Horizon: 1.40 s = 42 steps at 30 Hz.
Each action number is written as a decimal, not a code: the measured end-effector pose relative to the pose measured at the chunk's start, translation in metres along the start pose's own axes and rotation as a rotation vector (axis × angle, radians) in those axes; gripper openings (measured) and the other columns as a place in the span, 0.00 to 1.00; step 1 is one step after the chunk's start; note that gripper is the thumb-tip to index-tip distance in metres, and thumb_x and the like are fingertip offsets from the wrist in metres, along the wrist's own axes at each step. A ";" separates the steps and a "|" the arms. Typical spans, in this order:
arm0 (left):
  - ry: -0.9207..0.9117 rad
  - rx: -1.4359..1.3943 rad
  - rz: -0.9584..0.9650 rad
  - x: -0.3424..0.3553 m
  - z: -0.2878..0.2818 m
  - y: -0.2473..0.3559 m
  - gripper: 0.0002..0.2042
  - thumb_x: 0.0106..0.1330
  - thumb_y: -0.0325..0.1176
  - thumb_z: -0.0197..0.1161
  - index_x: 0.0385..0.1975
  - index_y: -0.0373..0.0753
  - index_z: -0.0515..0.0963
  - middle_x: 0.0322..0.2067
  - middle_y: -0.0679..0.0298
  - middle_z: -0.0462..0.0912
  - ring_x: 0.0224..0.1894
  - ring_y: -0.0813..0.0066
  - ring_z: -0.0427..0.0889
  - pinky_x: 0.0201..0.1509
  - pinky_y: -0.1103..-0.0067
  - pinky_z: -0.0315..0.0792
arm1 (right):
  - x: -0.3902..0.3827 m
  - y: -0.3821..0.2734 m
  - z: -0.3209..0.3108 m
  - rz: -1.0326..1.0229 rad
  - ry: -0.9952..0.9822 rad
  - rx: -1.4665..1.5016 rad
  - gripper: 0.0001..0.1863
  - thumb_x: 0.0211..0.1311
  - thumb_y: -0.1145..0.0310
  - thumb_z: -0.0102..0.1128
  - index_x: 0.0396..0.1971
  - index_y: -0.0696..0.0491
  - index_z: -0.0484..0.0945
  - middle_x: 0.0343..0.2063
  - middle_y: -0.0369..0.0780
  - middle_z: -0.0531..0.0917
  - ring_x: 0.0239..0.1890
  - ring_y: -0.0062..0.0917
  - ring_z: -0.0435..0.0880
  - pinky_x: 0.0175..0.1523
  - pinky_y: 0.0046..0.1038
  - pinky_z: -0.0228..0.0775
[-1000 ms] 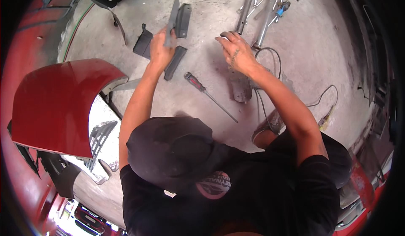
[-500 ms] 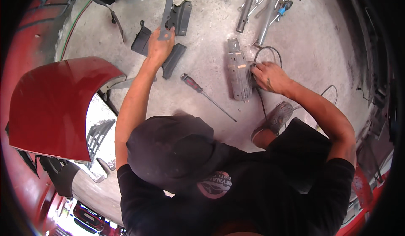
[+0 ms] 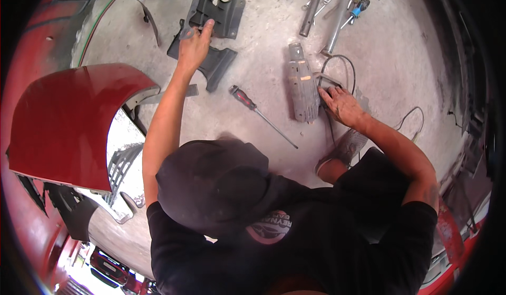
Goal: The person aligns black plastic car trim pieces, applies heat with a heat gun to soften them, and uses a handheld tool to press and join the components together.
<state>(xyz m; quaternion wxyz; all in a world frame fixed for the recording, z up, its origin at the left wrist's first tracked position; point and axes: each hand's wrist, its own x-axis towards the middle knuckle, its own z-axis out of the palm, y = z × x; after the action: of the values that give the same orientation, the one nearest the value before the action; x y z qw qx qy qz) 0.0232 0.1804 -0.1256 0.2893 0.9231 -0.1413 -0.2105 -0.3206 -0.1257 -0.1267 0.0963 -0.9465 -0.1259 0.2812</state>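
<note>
The left hand (image 3: 196, 47) grips a dark plastic bracket (image 3: 199, 2) beside similar pieces over the floor (image 3: 269, 36); the right hand (image 3: 343, 106) is near a grey elongated device (image 3: 303, 89), its grip I cannot tell.

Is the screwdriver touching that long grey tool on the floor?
Apart. In the head view, a strip of pale floor shows between the screwdriver, right down to its tip, and the grey tool.
</note>
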 end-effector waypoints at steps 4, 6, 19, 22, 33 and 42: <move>0.039 -0.016 0.034 0.003 0.000 -0.007 0.39 0.68 0.67 0.52 0.39 0.25 0.83 0.37 0.45 0.87 0.46 0.51 0.87 0.57 0.67 0.74 | 0.001 -0.004 0.012 0.046 0.050 -0.056 0.31 0.63 0.74 0.49 0.68 0.61 0.64 0.48 0.50 0.79 0.51 0.43 0.80 0.59 0.40 0.72; 0.007 -0.214 -0.076 0.003 -0.001 -0.007 0.36 0.72 0.65 0.47 0.40 0.31 0.83 0.34 0.47 0.87 0.46 0.51 0.86 0.56 0.66 0.75 | 0.000 -0.003 0.016 0.053 0.074 -0.064 0.31 0.63 0.74 0.49 0.68 0.60 0.64 0.48 0.50 0.79 0.52 0.43 0.80 0.59 0.40 0.72; 0.153 -0.289 0.408 -0.022 0.026 0.012 0.21 0.65 0.34 0.65 0.58 0.38 0.78 0.40 0.39 0.83 0.40 0.54 0.85 0.46 0.67 0.77 | 0.167 -0.050 -0.199 -0.127 0.892 0.006 0.36 0.54 0.80 0.59 0.66 0.43 0.70 0.56 0.47 0.78 0.44 0.44 0.84 0.44 0.40 0.80; 0.127 -0.190 0.446 -0.016 0.021 0.015 0.20 0.62 0.33 0.66 0.56 0.42 0.80 0.49 0.43 0.81 0.47 0.50 0.83 0.52 0.65 0.75 | 0.236 -0.037 -0.198 -0.161 0.925 -0.210 0.25 0.62 0.72 0.57 0.61 0.49 0.76 0.45 0.44 0.82 0.37 0.34 0.84 0.40 0.33 0.80; 0.225 0.331 -0.004 -0.009 -0.003 -0.099 0.37 0.56 0.42 0.75 0.67 0.44 0.68 0.58 0.45 0.75 0.61 0.46 0.74 0.63 0.60 0.69 | 0.182 -0.011 -0.225 0.138 0.735 -0.071 0.13 0.61 0.62 0.65 0.38 0.54 0.78 0.25 0.50 0.83 0.33 0.49 0.85 0.38 0.47 0.77; 0.363 -0.130 0.131 -0.041 -0.064 -0.030 0.23 0.55 0.33 0.72 0.50 0.30 0.79 0.38 0.41 0.85 0.46 0.45 0.85 0.53 0.64 0.76 | 0.180 -0.011 -0.209 0.212 0.652 -0.045 0.16 0.61 0.54 0.66 0.36 0.53 0.82 0.33 0.49 0.85 0.39 0.47 0.86 0.44 0.45 0.78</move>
<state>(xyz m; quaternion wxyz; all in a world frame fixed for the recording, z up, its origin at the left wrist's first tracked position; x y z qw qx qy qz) 0.0217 0.2507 -0.0832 0.3821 0.9140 -0.1329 -0.0300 -0.0602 -0.0862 -0.0430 0.0806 -0.9963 0.0045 -0.0305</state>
